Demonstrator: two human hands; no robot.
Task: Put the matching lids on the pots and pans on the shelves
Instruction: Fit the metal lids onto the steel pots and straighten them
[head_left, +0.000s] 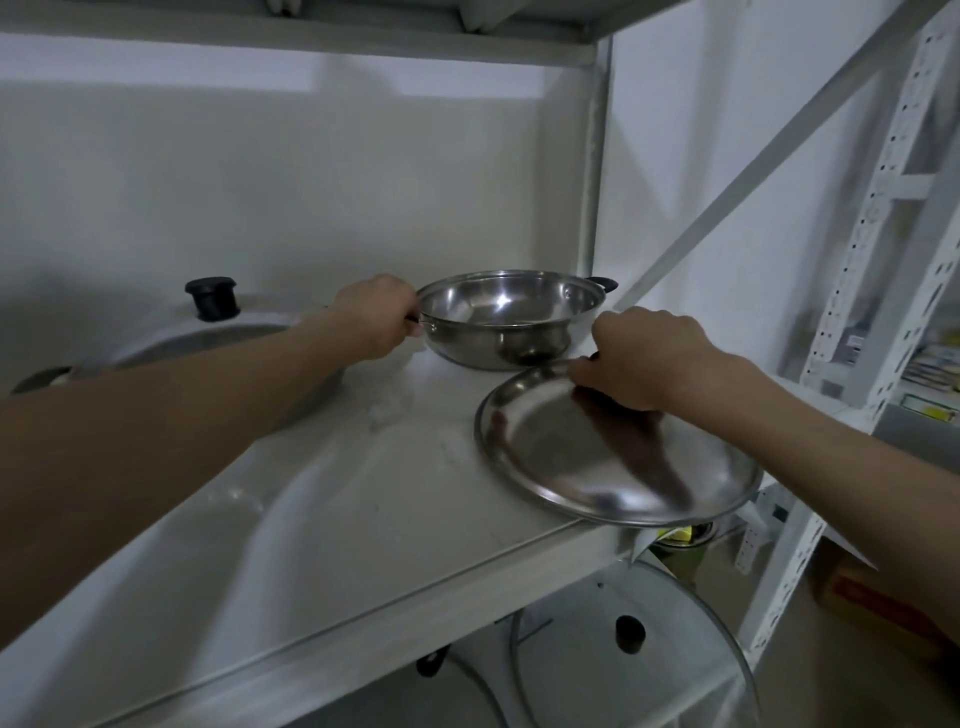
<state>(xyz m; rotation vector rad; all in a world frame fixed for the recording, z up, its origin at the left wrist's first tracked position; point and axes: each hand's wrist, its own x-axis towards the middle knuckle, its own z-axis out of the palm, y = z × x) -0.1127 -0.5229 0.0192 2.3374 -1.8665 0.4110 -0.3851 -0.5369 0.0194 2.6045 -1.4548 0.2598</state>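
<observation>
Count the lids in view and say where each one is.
3. Round steel lid under right hand; grey lid with black knob far left; glass lid on lower shelf. Others may be hidden.

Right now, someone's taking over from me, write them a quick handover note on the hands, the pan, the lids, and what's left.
Left hand grips the steel pan's left handle; the pan sits open at the back of the shelf.
Right hand holds the steel lid, which overhangs the shelf's front edge.
Done: nothing on this pan yet.
Left: set that lid on the pan. A glass lid waits on the shelf below; a lidded pot stands at the left.
</observation>
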